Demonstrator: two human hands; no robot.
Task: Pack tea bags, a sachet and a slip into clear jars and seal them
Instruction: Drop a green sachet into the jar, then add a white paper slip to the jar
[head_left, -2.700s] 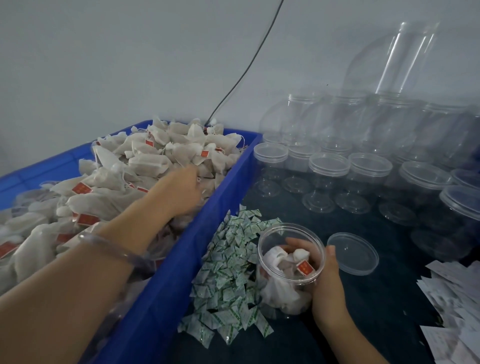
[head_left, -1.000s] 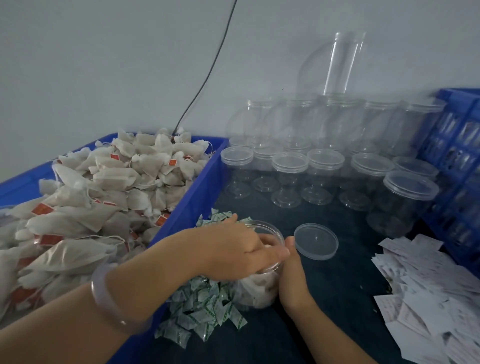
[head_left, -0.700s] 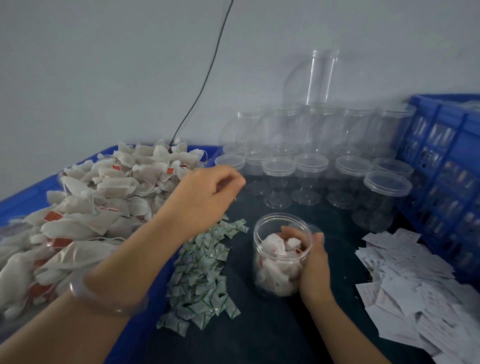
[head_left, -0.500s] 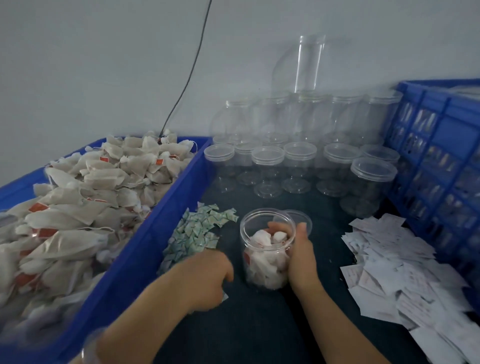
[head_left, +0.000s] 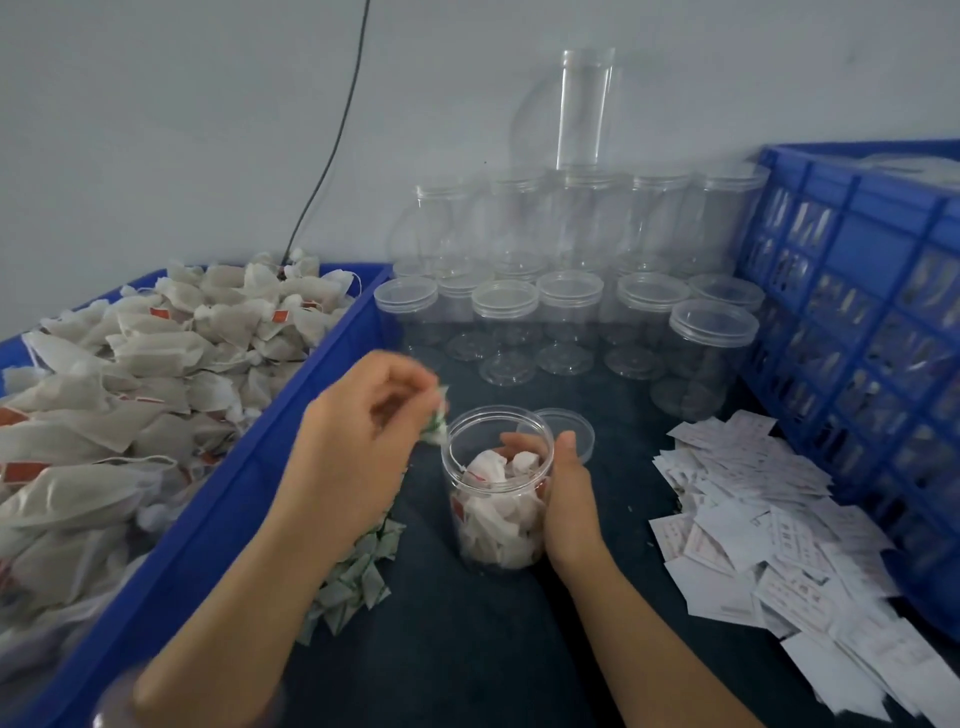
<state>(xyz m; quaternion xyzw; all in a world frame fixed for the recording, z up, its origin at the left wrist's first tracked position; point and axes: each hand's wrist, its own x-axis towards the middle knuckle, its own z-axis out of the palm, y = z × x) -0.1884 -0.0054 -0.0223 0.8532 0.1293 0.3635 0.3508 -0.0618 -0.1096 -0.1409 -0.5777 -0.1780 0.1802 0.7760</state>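
Observation:
An open clear jar (head_left: 496, 493) partly filled with white tea bags stands on the dark table. My right hand (head_left: 563, 488) grips its right side, fingers curled round the back. My left hand (head_left: 363, 436) hovers just left of the jar's mouth and pinches a small green-and-white sachet (head_left: 437, 422), which is blurred. The jar's clear lid (head_left: 566, 434) lies flat behind the jar. A heap of sachets (head_left: 358, 571) lies left of the jar, partly under my left forearm. White paper slips (head_left: 769, 535) are spread on the right.
A blue bin (head_left: 218, 525) heaped with tea bags (head_left: 156, 364) fills the left side. Several empty lidded jars (head_left: 566, 322) stand stacked against the back wall. A blue slatted crate (head_left: 862, 322) stands at the right. A black cable runs down the wall.
My left hand dropped tea bags into the jar, dipped to the sachet heap, then rose to the jar's mouth pinching a sachet. The right hand kept its grip on the jar.

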